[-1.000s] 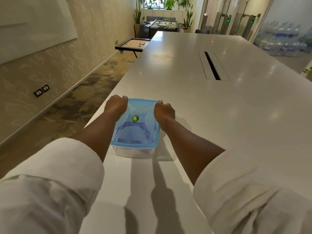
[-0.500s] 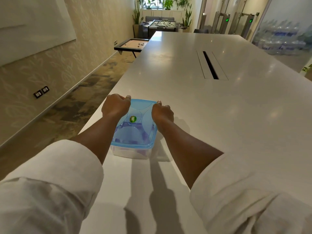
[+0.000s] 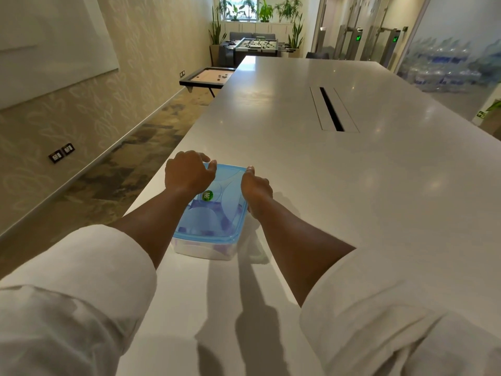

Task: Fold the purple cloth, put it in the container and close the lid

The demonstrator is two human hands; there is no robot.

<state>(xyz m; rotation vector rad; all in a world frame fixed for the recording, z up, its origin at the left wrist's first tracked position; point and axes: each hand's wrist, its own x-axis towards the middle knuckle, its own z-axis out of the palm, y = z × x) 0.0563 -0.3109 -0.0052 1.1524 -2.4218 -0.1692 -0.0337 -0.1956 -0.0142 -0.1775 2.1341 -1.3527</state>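
Note:
A clear rectangular container stands on the white table near its left edge, with a translucent blue lid lying on top. Through the lid and the front wall the purple cloth shows inside. My left hand is curled over the lid's far left corner, thumb on the rim. My right hand grips the lid's far right edge, fingers bent down over the side. A green round sticker sits on the lid between my hands.
The white table stretches far ahead and to the right, with a cable slot in its middle. Its left edge drops to the carpet right beside the container. A low game board and a foosball table stand beyond.
My left hand has shifted a little inward over the lid's far left corner. My right hand stays on the right edge. The container has not moved.

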